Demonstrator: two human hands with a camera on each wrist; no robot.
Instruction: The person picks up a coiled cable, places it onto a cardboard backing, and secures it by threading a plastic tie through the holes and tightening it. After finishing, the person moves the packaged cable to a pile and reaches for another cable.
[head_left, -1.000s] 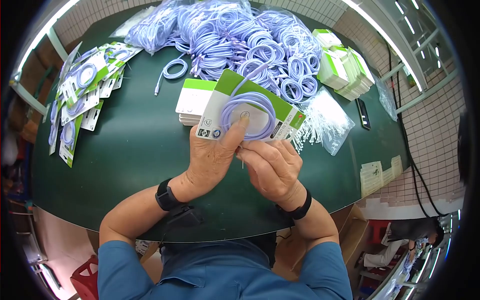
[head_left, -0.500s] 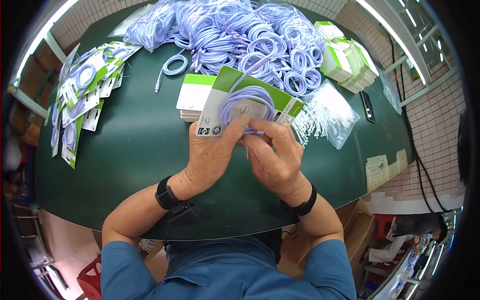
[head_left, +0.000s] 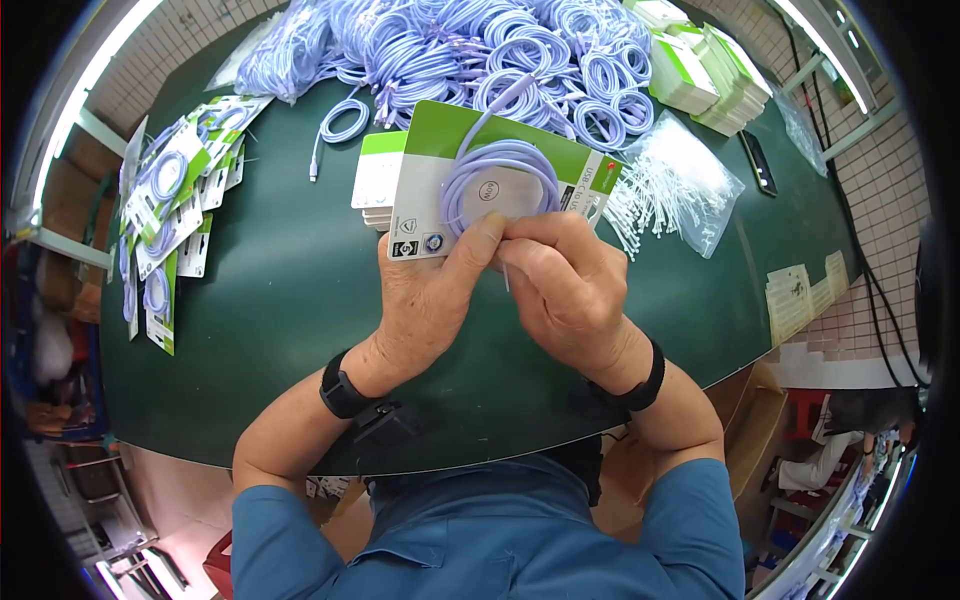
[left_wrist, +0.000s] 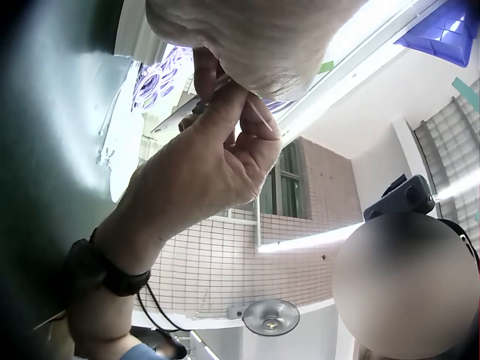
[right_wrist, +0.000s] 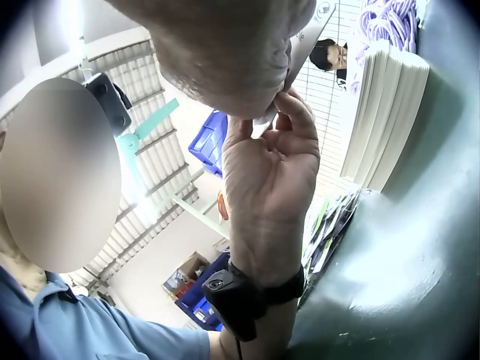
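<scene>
A printed cardboard packaging card (head_left: 413, 185), green along the top and white below, carries a coiled lilac USB cable (head_left: 547, 180) on its front. My left hand (head_left: 425, 300) grips the card by its lower left, thumb pressed on the front just inside the coil. At the card's bottom edge, beside that thumb, my right hand (head_left: 575, 290) pinches a thin white plastic tie; its tail (left_wrist: 260, 114) sticks out from the fingers in the left wrist view. The back of the card, with most of my left fingers, is hidden in the head view.
A stack of blank-of-cable cards (head_left: 378, 185) stands behind the held card. Beyond lies a big heap of coiled cables (head_left: 430, 60). Finished-looking carded cables (head_left: 185, 170) pile at left. White ties (head_left: 660, 185) spill from a bag; card stacks (head_left: 735, 80) and a phone (head_left: 758, 163) lie right.
My right fingers have come up from below the card, over the coil's lower edge, to beside the left thumb. The left grip stays. The head view has shifted, so the table appears higher.
</scene>
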